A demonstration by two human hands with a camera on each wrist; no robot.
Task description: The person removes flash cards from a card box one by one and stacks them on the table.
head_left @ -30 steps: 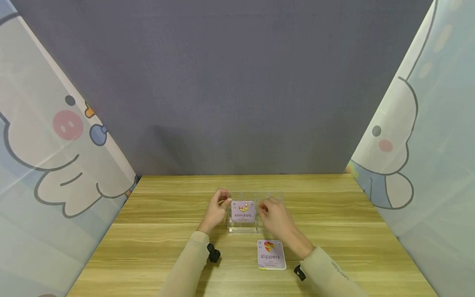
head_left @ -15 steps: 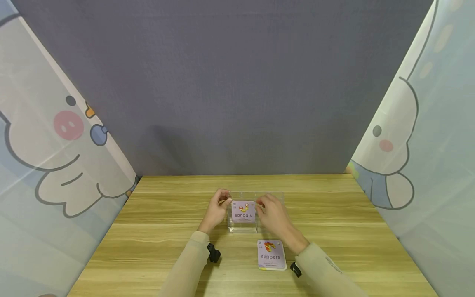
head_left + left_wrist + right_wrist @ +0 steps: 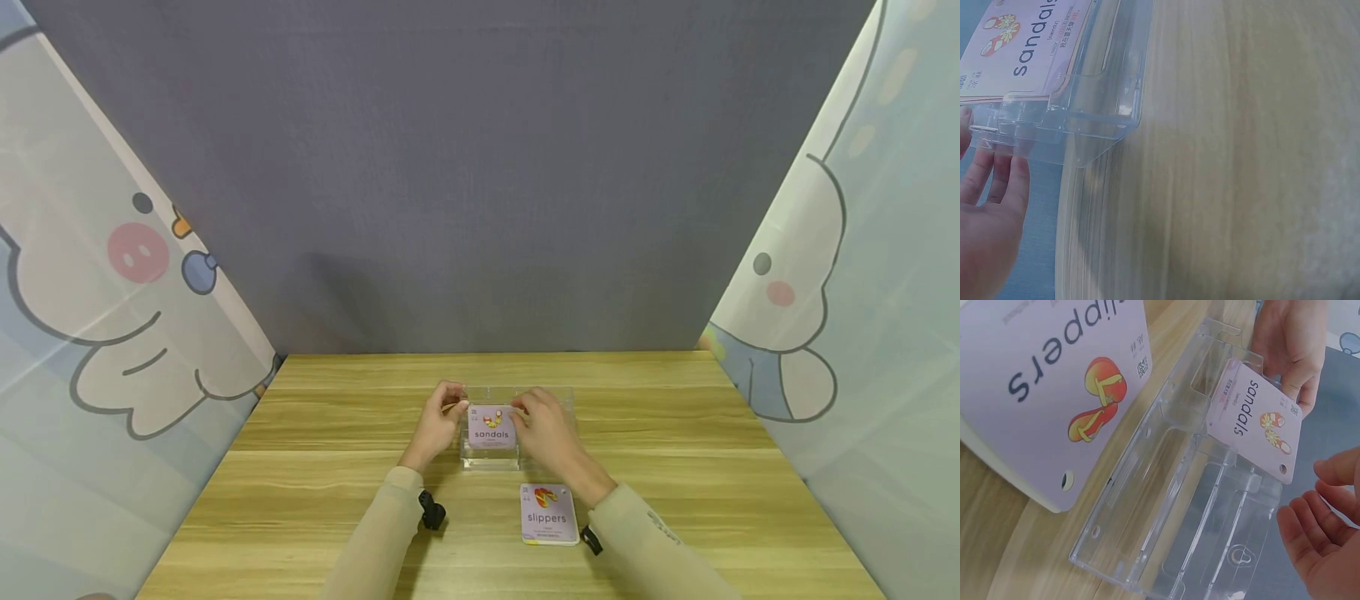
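Observation:
A clear plastic holder (image 3: 490, 464) with stepped compartments stands on the wooden table. The lilac "sandals" card (image 3: 492, 439) rests in its left half, leaning back. My left hand (image 3: 437, 425) grips the holder's left edge, and the left wrist view has its fingers (image 3: 1017, 181) behind the clear plastic. At the card's right side is my right hand (image 3: 551, 433). In the right wrist view the right hand (image 3: 1329, 531) has loosely bent fingers and a gap between thumb and fingertips, apart from the card's corner. Other cards behind the sandals card are hard to tell.
A stack of cards topped by "slippers" (image 3: 549, 521) lies on the table (image 3: 315, 483) in front of the holder, left of the right sleeve. A dark grey panel (image 3: 480, 208) rises behind the table, with cartoon-printed curtains (image 3: 862, 250) on both sides.
My right hand has moved left along the holder to the sandals card's right edge. The left hand, holder and slippers stack have stayed where they were.

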